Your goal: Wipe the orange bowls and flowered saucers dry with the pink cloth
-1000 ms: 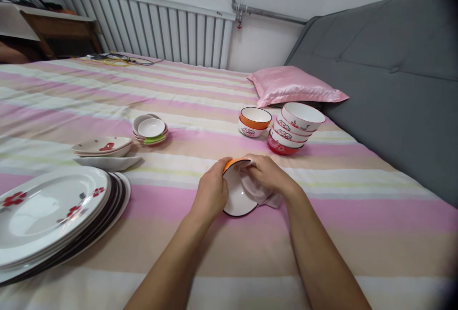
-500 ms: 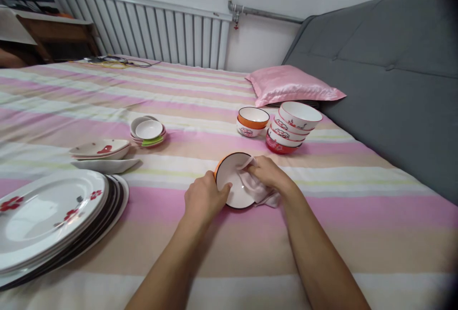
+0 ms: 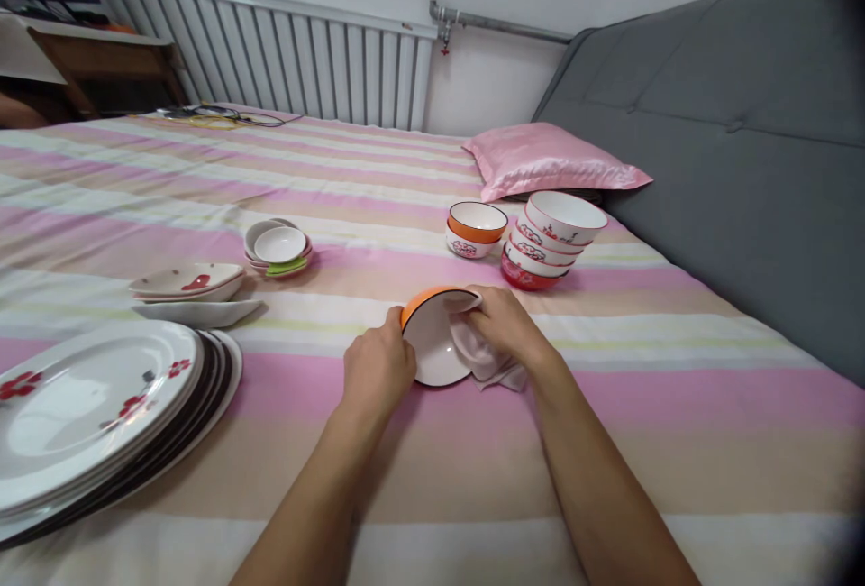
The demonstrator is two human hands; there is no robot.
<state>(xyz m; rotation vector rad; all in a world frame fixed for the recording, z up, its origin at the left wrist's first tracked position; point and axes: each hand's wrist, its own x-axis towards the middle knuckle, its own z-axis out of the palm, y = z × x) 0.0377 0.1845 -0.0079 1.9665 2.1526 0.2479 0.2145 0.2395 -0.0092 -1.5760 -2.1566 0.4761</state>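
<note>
An orange bowl (image 3: 432, 347) with a white inside and a dark rim is tilted so its opening faces me. My left hand (image 3: 378, 361) grips its left edge, the thumb at the rim. In my right hand (image 3: 504, 320) is a pale pink cloth (image 3: 496, 365), pressed against the bowl's right rim and inner side; the fingertips are partly hidden by cloth and bowl. Beyond the bowl stand a short stack with another orange bowl (image 3: 478, 224) on top of a white one, and a taller leaning stack of white and red bowls (image 3: 550, 239).
Flower-patterned plates (image 3: 101, 406) are piled at the near left. Behind them lie boat-shaped dishes (image 3: 189, 284) and small round dishes (image 3: 280, 245). A pink pillow (image 3: 554, 160) rests by the grey headboard (image 3: 716, 117). Cables (image 3: 230, 115) lie at the bed's far edge.
The bowl has tipped further, showing more of its orange outside at the top. My left hand has shifted slightly left, its thumb drawn back from the inside toward the rim.
</note>
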